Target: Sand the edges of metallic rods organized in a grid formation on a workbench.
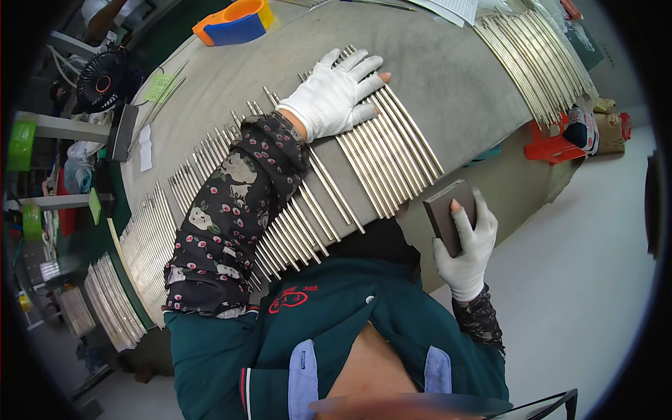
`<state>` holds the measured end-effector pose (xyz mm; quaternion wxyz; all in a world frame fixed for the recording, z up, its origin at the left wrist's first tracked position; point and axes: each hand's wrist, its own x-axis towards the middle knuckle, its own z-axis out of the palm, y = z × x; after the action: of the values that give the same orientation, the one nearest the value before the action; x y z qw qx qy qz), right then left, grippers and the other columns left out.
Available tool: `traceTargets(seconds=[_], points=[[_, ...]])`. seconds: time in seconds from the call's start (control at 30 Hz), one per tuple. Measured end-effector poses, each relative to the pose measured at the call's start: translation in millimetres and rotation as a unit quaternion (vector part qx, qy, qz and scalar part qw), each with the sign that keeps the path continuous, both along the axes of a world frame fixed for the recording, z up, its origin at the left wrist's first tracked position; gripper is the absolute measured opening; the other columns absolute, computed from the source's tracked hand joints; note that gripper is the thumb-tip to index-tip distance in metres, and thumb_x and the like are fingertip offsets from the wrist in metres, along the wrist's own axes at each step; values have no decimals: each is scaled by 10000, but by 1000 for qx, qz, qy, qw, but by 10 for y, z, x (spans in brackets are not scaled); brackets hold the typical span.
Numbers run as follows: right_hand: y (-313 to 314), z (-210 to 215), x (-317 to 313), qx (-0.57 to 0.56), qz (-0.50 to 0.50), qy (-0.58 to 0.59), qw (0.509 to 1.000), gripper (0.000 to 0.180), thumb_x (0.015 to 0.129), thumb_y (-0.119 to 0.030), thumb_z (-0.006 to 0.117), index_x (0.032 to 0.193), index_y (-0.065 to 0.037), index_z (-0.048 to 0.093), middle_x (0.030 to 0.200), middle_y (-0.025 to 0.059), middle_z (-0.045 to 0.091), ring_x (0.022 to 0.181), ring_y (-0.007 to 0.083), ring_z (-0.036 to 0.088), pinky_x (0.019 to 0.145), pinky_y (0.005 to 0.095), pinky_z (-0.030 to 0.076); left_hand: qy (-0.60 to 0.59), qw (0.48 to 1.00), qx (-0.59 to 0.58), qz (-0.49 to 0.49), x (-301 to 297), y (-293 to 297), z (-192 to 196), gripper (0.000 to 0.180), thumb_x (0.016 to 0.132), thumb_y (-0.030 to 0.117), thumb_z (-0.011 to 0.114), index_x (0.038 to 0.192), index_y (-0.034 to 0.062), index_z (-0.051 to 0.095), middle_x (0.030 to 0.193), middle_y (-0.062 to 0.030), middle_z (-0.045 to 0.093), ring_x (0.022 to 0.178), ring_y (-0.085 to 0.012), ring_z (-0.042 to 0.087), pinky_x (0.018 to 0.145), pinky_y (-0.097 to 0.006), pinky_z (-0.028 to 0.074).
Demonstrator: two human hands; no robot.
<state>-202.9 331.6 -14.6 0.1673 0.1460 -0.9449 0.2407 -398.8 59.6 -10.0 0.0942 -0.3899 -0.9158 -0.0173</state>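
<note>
My left hand (329,98), in a white glove with bare fingertips showing, lies flat with its fingers stretched over the far ends of a row of shiny metal rods (392,154). The rods lie side by side, and their near ends reach the table's front edge. More metal rods (297,234) spread out with gaps between them, partly hidden under my patterned left sleeve. Off the table's edge on the right, my right hand (467,259), also gloved, grips a dark grey rectangular block (442,213) between thumb and fingers. The block is apart from the rods.
Rod bundles lie at the table's far right (535,66) and left (148,245). At the back sits an orange-and-blue tape dispenser (241,24). A black fan (103,80) stands at the left, and a red bin (549,147) is beyond the right edge.
</note>
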Motion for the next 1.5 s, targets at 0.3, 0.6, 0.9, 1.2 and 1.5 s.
traceTargets(seconds=[0.3, 0.6, 0.9, 1.2, 1.5], points=[[-31, 40, 22, -7, 12, -6, 1000, 742, 545, -79, 699, 1262, -156, 526, 1335, 231, 411, 1090, 369, 460, 933, 445, 387, 0, 1000, -11, 6, 91, -112, -10, 561, 905, 387, 475, 1384, 114, 372, 1455, -135, 326, 1345, -319, 299, 1090, -513, 222], [-56, 81, 25, -3, 16, -1, 1000, 737, 546, -87, 710, 1256, -150, 524, 1338, 229, 407, 1098, 365, 457, 934, 446, 387, -10, 1000, -17, 2, 135, -136, 9, 555, 909, 399, 458, 1379, 113, 380, 1460, -138, 321, 1354, -326, 285, 1093, -519, 211], [-92, 105, 19, 1, 18, -6, 1000, 711, 540, -92, 726, 1224, -137, 538, 1331, 232, 409, 1077, 373, 469, 907, 446, 398, 0, 1000, -12, 11, -15, 53, -13, 549, 900, 389, 478, 1370, 116, 400, 1457, -124, 329, 1350, -312, 291, 1093, -515, 214], [-308, 181, 172, -6, 39, -85, 996, 691, 528, -142, 748, 1196, -141, 570, 1307, 227, 431, 1064, 356, 482, 894, 433, 392, 24, 999, 4, 44, -200, 367, 54, 545, 927, 439, 429, 1372, 124, 402, 1475, -128, 292, 1373, -324, 249, 1099, -528, 198], [-59, 129, 106, -12, 10, -67, 998, 691, 558, -105, 714, 1228, -138, 549, 1304, 242, 429, 1065, 378, 472, 904, 444, 394, -102, 994, 31, -24, 648, -982, 562, 713, 864, 578, 453, 1412, 137, 336, 1471, -179, 271, 1361, -375, 260, 1103, -536, 190]])
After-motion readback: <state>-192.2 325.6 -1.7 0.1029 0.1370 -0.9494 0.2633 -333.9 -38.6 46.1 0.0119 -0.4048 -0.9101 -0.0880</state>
